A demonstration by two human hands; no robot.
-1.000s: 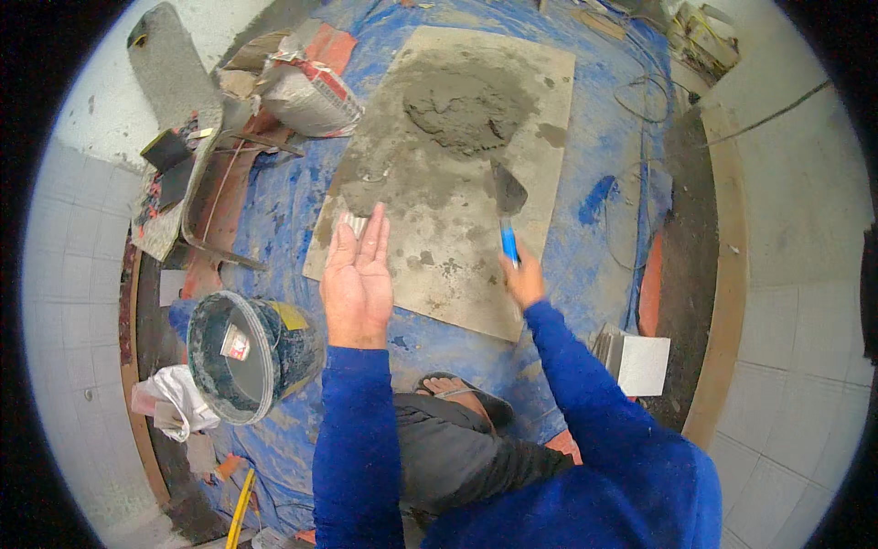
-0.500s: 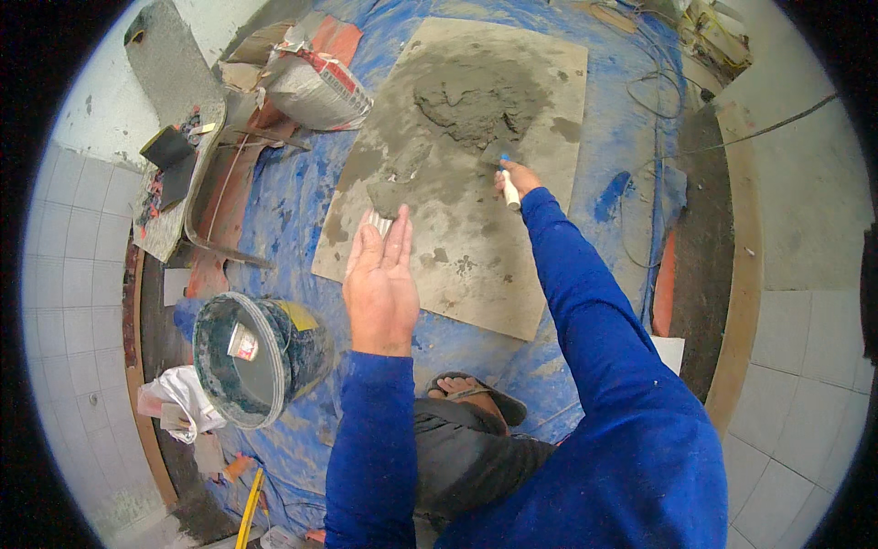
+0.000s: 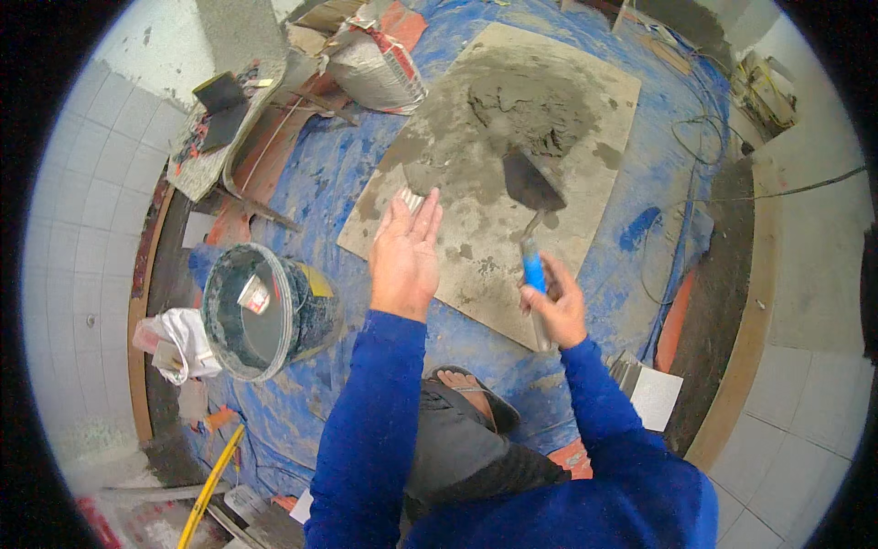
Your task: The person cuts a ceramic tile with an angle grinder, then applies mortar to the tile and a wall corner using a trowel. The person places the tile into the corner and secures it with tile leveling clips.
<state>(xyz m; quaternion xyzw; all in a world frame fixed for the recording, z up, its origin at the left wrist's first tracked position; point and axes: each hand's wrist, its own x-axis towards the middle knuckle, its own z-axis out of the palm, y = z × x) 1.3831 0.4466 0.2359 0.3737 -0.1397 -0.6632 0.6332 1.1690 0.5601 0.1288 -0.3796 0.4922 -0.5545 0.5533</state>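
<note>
My right hand [image 3: 560, 300] is wrapped round the blue-and-pale handle of a trowel [image 3: 534, 183]. Its dark pointed blade is over the board, just on the near side of a heap of wet grey mortar [image 3: 530, 102]. Palm up, my left hand [image 3: 405, 265] holds a small pale ribbed piece [image 3: 412, 199] at its fingertips. A flat grey patch shows just beyond that piece; whether it is part of it I cannot tell. Under both hands lies a large mortar-stained board [image 3: 485, 302].
A dark bucket [image 3: 294, 316] with grey water and a floating white cup [image 3: 253, 295] stands at left. Beyond it are a worn chair [image 3: 206, 169] and a cement bag [image 3: 375, 73]. Blue sheeting [image 3: 302, 197] covers the floor. Loose cable [image 3: 681, 151] lies at far right.
My right hand has drawn the trowel back from the mortar heap toward me, and its blade now shows. My left hand keeps its palm-up hold. The whole view has shifted somewhat.
</note>
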